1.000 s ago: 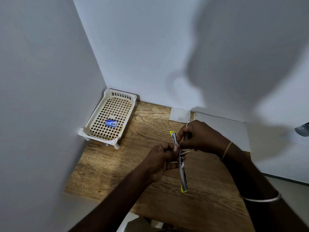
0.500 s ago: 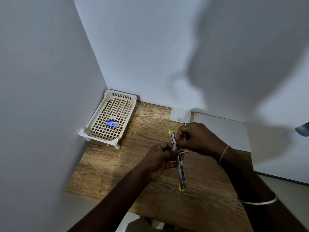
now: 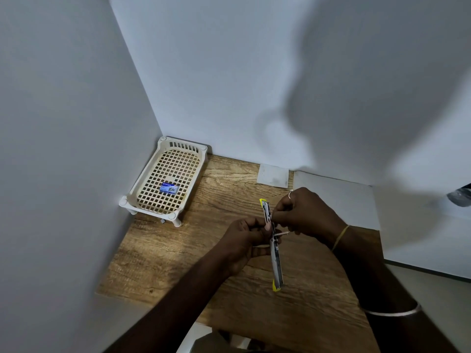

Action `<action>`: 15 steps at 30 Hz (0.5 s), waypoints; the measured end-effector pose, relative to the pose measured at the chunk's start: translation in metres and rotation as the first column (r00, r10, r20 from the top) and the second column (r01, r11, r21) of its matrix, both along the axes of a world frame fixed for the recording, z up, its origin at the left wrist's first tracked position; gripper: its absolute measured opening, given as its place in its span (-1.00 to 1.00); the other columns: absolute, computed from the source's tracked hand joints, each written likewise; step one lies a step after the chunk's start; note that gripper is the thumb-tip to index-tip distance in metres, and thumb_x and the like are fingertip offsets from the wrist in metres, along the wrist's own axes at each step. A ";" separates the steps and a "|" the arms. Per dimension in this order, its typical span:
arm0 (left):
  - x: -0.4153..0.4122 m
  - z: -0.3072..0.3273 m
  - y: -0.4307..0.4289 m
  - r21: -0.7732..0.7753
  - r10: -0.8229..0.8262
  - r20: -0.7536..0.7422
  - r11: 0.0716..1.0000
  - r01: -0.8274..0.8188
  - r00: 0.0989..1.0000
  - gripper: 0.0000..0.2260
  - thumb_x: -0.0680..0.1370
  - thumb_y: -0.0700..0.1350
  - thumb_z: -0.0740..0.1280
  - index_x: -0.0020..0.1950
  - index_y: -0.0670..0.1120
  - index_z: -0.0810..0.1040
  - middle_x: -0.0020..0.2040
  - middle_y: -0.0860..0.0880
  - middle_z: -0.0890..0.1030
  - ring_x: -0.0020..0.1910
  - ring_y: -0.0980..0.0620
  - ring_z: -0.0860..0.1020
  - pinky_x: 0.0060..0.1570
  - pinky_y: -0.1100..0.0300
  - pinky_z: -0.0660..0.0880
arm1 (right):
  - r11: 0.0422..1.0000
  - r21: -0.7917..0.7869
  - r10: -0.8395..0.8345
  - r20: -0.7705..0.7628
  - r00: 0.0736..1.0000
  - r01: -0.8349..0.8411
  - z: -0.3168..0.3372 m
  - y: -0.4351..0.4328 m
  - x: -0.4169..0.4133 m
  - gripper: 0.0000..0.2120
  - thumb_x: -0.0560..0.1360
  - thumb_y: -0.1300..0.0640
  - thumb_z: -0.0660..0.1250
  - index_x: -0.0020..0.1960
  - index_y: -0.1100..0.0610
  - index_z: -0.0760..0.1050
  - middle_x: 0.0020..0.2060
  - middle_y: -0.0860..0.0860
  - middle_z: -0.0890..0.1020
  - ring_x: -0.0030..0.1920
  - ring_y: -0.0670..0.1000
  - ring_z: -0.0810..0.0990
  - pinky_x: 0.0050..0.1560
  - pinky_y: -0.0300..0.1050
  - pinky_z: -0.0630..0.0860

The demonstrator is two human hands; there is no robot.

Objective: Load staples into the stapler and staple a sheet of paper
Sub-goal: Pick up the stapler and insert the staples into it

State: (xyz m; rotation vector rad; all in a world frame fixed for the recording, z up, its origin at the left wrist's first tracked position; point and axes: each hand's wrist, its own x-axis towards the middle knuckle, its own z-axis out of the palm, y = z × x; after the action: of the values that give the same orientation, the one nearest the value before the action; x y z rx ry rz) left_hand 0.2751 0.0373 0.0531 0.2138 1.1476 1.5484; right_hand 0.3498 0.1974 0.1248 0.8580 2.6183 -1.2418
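A yellow and metal stapler point(image 3: 276, 266) is swung fully open into one long line above the wooden table point(image 3: 178, 245). My left hand point(image 3: 246, 242) grips it at the hinge from the left. My right hand point(image 3: 309, 215) pinches at the upper metal channel, fingers closed on something small I cannot make out. A small blue staple box point(image 3: 169, 187) lies in a white lattice basket point(image 3: 142, 194) in the far left corner. A white sheet of paper point(image 3: 336, 197) lies flat on the table behind my right hand.
White walls close in the table on the left and at the back. A small white paper square point(image 3: 273, 175) lies by the back wall. A dark object point(image 3: 460, 198) shows at the right edge.
Both hands and the open stapler have stayed almost in place; my right hand's fingers have shifted slightly along the upper channel.
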 end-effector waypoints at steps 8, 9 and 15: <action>0.001 0.000 -0.001 0.048 0.007 0.063 0.999 -0.010 0.998 -0.75 0.47 -0.12 0.43 0.10 -0.20 0.61 -0.05 -0.11 0.73 -0.05 -0.03 0.71 -0.14 0.08 0.65 | 0.970 -0.235 -0.076 -0.074 0.994 0.056 -0.004 0.009 0.008 -0.88 0.46 0.24 0.45 -0.24 0.15 0.71 -0.47 0.04 0.64 -0.51 -0.09 0.52 -0.50 -0.26 0.44; 0.001 0.000 -0.001 0.051 0.014 0.071 0.999 -0.018 0.997 -0.74 0.48 -0.12 0.42 0.11 -0.20 0.61 -0.05 -0.11 0.74 -0.04 -0.02 0.72 -0.15 0.09 0.65 | 0.960 -0.275 -0.082 -0.082 0.993 0.057 -0.004 0.010 0.008 -0.88 0.47 0.24 0.44 -0.23 0.15 0.71 -0.48 0.03 0.63 -0.51 -0.09 0.51 -0.49 -0.27 0.44; 0.003 0.001 -0.002 0.050 0.043 0.084 0.998 -0.048 0.996 -0.76 0.51 -0.10 0.39 0.12 -0.19 0.63 -0.06 -0.10 0.74 -0.05 0.00 0.71 -0.17 0.12 0.64 | 0.889 -0.447 -0.153 -0.081 0.985 0.101 -0.008 0.015 0.009 -0.89 0.52 0.22 0.46 -0.14 0.24 0.70 -0.49 0.02 0.57 -0.52 -0.12 0.46 -0.53 -0.29 0.38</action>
State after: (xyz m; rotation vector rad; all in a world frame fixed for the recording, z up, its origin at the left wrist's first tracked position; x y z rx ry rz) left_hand 0.2779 0.0356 0.0540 0.1572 1.0546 1.6135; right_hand 0.3592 0.2124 0.1164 0.8997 2.2318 -1.8743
